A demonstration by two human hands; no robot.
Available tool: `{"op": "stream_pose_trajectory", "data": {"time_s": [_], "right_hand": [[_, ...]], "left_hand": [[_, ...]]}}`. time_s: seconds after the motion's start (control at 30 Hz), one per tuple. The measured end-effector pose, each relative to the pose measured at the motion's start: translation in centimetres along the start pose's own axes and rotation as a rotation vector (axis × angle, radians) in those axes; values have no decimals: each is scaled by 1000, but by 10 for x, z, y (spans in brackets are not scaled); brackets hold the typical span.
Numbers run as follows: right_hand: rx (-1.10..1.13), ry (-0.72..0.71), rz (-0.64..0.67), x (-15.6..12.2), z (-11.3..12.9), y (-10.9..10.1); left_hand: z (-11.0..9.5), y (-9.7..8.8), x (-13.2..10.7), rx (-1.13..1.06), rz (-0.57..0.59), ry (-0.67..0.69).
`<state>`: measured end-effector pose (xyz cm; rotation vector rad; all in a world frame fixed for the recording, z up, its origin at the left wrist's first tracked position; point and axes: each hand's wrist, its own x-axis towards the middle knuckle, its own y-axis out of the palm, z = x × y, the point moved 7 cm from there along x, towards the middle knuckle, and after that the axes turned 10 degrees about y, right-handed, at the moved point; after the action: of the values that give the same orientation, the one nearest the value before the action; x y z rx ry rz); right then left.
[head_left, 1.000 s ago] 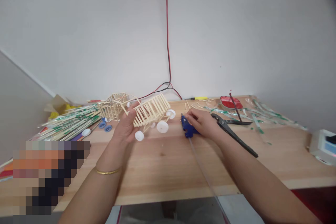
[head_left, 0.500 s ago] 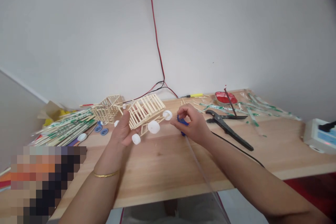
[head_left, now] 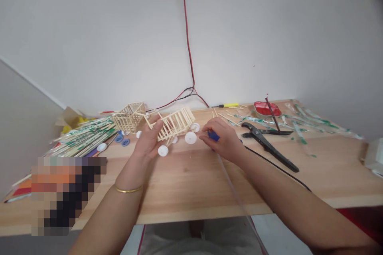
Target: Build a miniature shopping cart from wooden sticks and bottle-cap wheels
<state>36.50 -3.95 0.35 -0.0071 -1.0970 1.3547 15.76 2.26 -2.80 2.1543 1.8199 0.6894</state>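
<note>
A small cart [head_left: 176, 124] built from pale wooden sticks, with white disc wheels [head_left: 190, 138], is held tilted in my left hand [head_left: 149, 139]. My fingers close round its left end, and the wheels face me. Just right of the wheels, my right hand [head_left: 223, 137] is closed round a blue glue gun [head_left: 213, 135], mostly hidden by the fingers. A long clear glue stick [head_left: 230, 185] trails from it down past the table edge. Its tip is close to the far right wheel; I cannot tell whether they touch.
Behind my left hand stands another stick frame [head_left: 130, 117]. Wrapped sticks [head_left: 86, 137] and blue discs [head_left: 125, 142] lie at left. Black cutters [head_left: 269, 149], a red dish [head_left: 263, 108] and torn wrappers [head_left: 302, 133] lie at right. A black cord [head_left: 281, 167] crosses the wooden table [head_left: 179, 191].
The cart has turned in my left hand, so its wheels face me more squarely. My right hand has closed more around the glue gun. The whole view has shifted, moving things rightward.
</note>
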Motion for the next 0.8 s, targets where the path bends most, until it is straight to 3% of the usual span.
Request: {"op": "stream_pose_trajectory", "data": {"time_s": [0.13,0.3,0.63,0.8], "right_hand": [[-28,33,52,0,-12,7],[-56,75,93,0,-24,12],[-53,141,175,-2,-36,20],[-50,159,200,-2,-39,21]], "left_hand": [[-12,-12,1,162,-167,159],[-23,-15,-1,411,-224,324],[-17,-13,-5,533,-221,354],[-6,-11,-5,570,-205,260]]}}
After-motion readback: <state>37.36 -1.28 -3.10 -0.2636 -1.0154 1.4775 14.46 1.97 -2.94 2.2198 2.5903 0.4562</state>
